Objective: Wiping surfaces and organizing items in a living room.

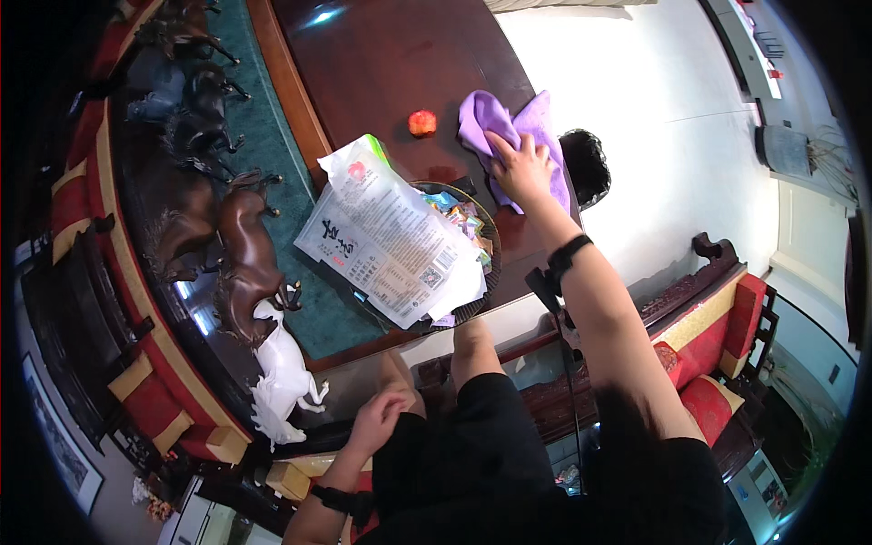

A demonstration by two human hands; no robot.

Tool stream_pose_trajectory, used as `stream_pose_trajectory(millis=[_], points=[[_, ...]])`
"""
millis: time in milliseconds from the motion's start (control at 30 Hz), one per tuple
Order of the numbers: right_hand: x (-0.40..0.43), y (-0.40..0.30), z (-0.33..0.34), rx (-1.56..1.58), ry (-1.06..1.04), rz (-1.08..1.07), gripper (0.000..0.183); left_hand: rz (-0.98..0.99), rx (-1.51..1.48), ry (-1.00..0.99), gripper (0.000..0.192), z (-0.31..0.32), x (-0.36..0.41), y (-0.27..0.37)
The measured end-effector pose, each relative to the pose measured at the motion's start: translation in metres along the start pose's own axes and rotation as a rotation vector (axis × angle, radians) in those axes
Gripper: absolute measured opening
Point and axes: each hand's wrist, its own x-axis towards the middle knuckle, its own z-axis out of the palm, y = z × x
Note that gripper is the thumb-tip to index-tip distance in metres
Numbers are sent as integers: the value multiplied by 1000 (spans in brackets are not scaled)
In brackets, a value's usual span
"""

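My right hand (526, 169) presses on a crumpled purple cloth (487, 116) near the edge of a dark, glossy wooden table (381, 51), its fingers bunching the fabric. My left hand (378, 419) hangs low by my knee, away from the table. Its fingers are loosely curled, and the palm is hidden. Left of the cloth lies a red and yellow fruit (422, 123), perhaps a nectarine. A printed plastic food bag (395, 238) rests across a dark round tray (492, 235), covering much of it. Small wrapped sweets (466, 221) show beside the bag.
Bronze-coloured horse figures (248, 238) and a white one (286, 378) stand to the left beyond a green table inlay (279, 150). A bin with a black liner (587, 167) stands beyond the table's right edge. Carved seats with red cushions (712, 405) flank the table.
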Motion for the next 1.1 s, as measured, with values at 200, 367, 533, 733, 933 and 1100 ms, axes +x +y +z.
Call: stream_pose_trajectory(millis=[200, 367, 533, 733, 933, 1100], points=[[-110, 61, -4, -49, -390, -192, 56, 376, 190, 418, 34, 12, 69, 103], [-75, 70, -41, -4, -665, -402, 34, 274, 175, 791, 64, 13, 109, 106], [33, -8, -62, 333, -90, -397, 45, -1, -664, 811, 88, 17, 145, 76], [69, -70, -10, 324, -94, -391, 88, -10, -1058, 846, 82, -5, 165, 92], [37, -81, -42, 579, -102, -514, 63, 76, -1069, 850, 43, -14, 175, 92], [-13, -69, -73, 664, -432, -571, 55, 214, -1013, 917, 22, -15, 170, 135]])
